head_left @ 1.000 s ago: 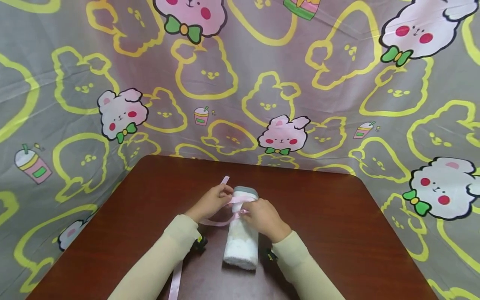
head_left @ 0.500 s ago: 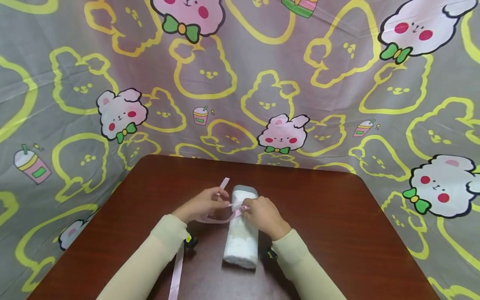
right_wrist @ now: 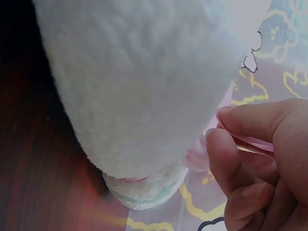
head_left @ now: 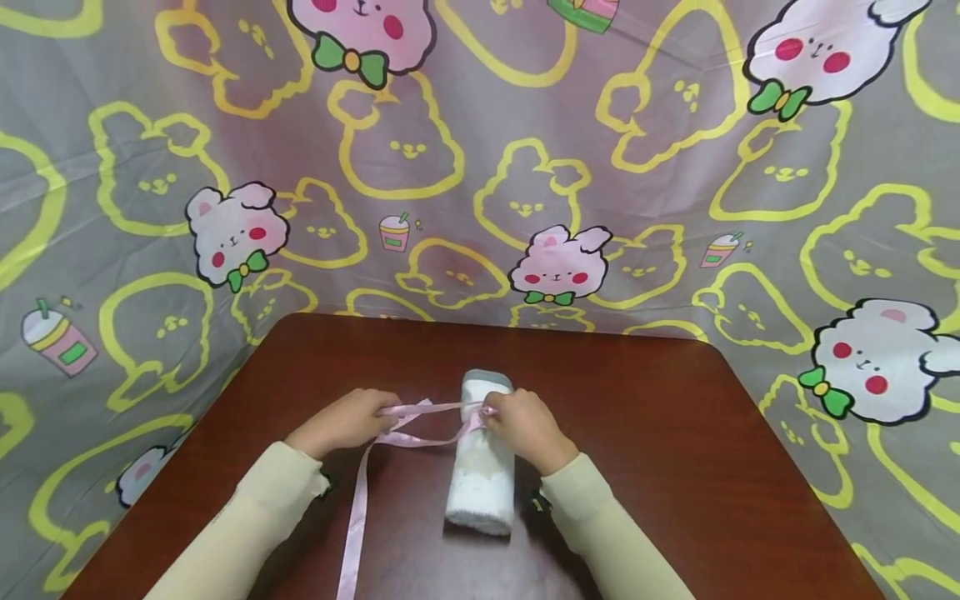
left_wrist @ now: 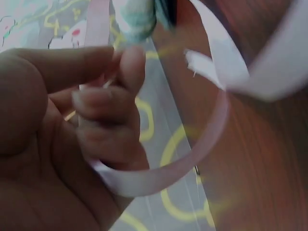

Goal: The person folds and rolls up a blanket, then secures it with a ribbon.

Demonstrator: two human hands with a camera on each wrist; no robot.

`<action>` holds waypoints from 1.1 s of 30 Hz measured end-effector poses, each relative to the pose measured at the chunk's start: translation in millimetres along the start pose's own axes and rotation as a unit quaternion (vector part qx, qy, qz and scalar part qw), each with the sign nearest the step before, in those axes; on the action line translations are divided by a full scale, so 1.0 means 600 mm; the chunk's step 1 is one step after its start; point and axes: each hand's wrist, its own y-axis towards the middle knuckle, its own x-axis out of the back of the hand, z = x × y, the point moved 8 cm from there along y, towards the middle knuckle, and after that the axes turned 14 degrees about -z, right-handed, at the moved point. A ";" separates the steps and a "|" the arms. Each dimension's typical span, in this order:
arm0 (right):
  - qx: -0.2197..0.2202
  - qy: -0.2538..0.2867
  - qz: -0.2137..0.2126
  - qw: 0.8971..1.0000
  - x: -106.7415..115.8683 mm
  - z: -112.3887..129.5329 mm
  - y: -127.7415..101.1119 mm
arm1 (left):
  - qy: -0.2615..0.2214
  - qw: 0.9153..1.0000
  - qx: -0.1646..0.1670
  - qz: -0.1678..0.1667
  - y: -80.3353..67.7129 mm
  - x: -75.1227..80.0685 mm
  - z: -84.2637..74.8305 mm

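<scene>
A rolled white towel [head_left: 480,492] with a grey far end lies lengthwise on the table. Around its upper part passes a pink ribbon [head_left: 423,441], drawn in at that spot. My left hand [head_left: 348,419], off to the left of the roll, pinches the ribbon between thumb and finger; in the left wrist view a loop of ribbon [left_wrist: 144,183] hangs below the curled fingers. Right over the roll, my right hand [head_left: 528,429] pinches the ribbon close to the towel. The right wrist view shows thumb and fingertip gripping pink ribbon [right_wrist: 197,159] beside the fluffy towel [right_wrist: 139,86].
The brown wooden table [head_left: 645,467] has rounded far corners. One long ribbon tail [head_left: 355,533] runs over it toward the near edge. A grey curtain [head_left: 450,192] printed with rabbits and yellow outlines hangs around the back and sides.
My left hand has moved left and slightly down, away from the roll, drawing a ribbon strand out nearly straight. The right hand stays on the ribbon at the towel.
</scene>
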 end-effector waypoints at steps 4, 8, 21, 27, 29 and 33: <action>-0.007 -0.005 0.011 1.000 -0.004 -0.001 -0.002 | -0.025 0.999 0.019 0.020 -0.024 0.020 0.029; -0.020 0.003 0.023 1.000 -0.007 -0.005 -0.001 | -0.031 0.998 0.043 0.026 -0.045 0.041 0.053; -0.032 0.016 0.022 0.999 -0.007 -0.015 -0.002 | -0.098 0.983 0.142 0.055 -0.105 0.118 0.122; -0.033 0.021 0.024 0.999 -0.009 -0.016 -0.003 | -0.057 0.986 0.148 0.044 -0.125 0.155 0.155; -0.034 0.022 0.028 0.999 -0.011 -0.017 -0.004 | -0.062 0.984 0.160 0.044 -0.133 0.160 0.157; -0.038 0.024 0.029 0.999 -0.013 -0.020 -0.003 | -0.100 0.979 0.170 0.054 -0.144 0.166 0.142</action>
